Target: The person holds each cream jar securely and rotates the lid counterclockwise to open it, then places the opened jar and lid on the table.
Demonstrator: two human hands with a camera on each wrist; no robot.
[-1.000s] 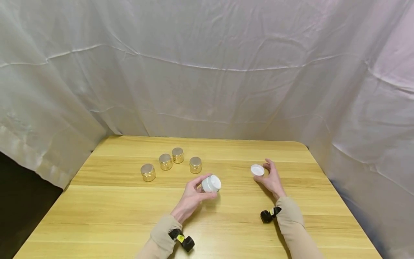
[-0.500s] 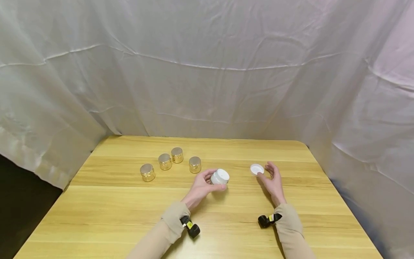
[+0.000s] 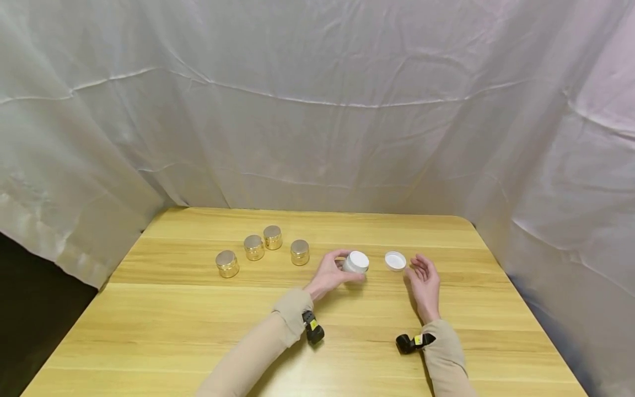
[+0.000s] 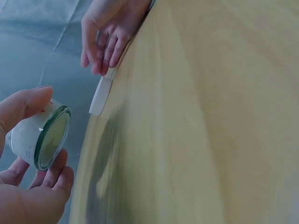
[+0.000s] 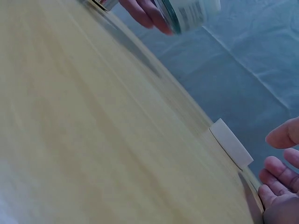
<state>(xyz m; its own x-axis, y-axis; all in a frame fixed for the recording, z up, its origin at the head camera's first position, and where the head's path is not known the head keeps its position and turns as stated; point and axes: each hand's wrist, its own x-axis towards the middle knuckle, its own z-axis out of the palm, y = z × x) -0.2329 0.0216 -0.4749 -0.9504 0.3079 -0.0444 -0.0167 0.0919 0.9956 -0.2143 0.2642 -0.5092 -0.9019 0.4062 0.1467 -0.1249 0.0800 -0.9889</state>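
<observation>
A squat white cosmetic jar (image 3: 355,263) is held above the wooden table (image 3: 173,331), its white top facing up, its base-to-top axis near upright, tipped slightly toward one o'clock. The left hand (image 3: 329,277) grips its sides between thumb and fingers. At three o'clock from the jar, a white lid (image 3: 395,261) lies hollow side up. At the lid's four o'clock, the right hand (image 3: 425,286) holds nothing, fingers loosely bent, seemingly just clear. Four gold-lidded jars (image 3: 254,249) stand toward nine and ten o'clock.
</observation>
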